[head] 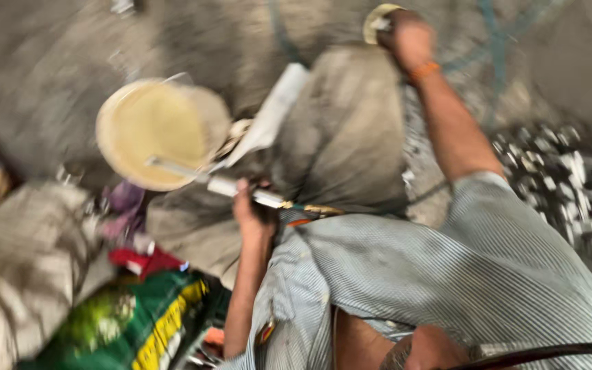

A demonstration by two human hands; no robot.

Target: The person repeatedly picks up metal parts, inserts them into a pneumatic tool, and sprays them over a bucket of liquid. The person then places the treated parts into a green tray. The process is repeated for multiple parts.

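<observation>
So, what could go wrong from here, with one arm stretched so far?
1. The left hand grips the white rod near one end; its far tip lies over the round pale tub and might knock it.
2. The right hand, holding a small pale disc, reaches far past the grey sack; balance could suffer, with loose white pieces scattered nearby.

Rough workshop floor: dusty sacks (29,274), scrap-metal heap (570,185), cream bucket (155,130).
</observation>
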